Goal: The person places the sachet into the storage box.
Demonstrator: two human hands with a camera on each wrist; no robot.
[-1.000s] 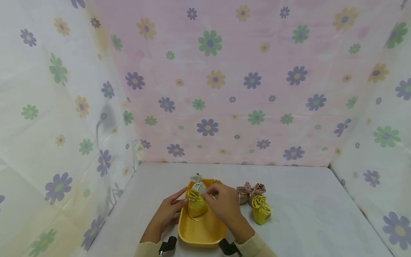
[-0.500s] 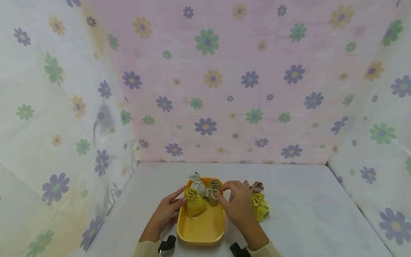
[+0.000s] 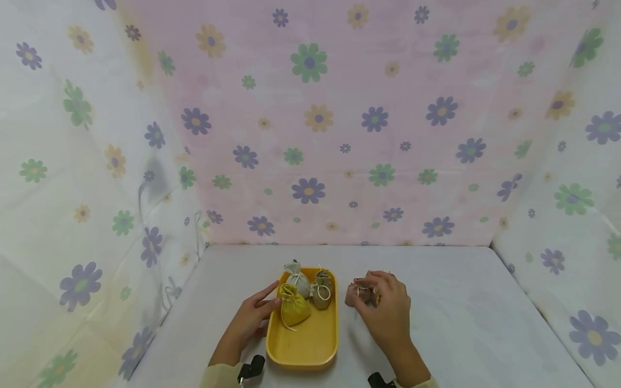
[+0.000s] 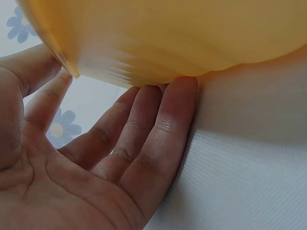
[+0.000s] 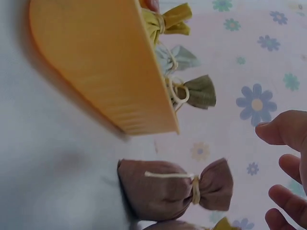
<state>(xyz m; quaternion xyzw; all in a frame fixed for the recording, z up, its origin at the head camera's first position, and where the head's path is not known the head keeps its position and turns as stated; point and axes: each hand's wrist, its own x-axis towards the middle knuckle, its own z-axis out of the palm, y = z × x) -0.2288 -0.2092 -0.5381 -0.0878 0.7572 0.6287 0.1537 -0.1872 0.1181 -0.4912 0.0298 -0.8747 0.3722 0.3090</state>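
The yellow tray point(image 3: 303, 345) holds three small drawstring pouches at its far end: a yellow pouch point(image 3: 295, 311), a pale grey pouch point(image 3: 298, 284) and an olive-brown pouch point(image 3: 321, 297). My left hand point(image 3: 249, 319) grips the tray's left side, thumb over the rim and fingers point(image 4: 148, 143) against the outer wall. Right of the tray, a brownish-pink pouch point(image 5: 160, 189) stands on the table. My right hand point(image 3: 390, 310) hovers around it with fingers spread, apart from it in the right wrist view. A second brownish-pink pouch point(image 5: 175, 225) shows partly beside it.
A bit of yellow cloth point(image 5: 224, 224) peeks up behind the brownish-pink pouches; in the head view my right hand covers that spot. The white table point(image 3: 466, 312) is bounded at the back by a flowered pink curtain point(image 3: 339, 161), with flowered sheets on both sides.
My right hand has let go of the olive-brown pouch inside the tray and moved right to the brownish-pink pouches. The left hand has stayed at the tray's side.
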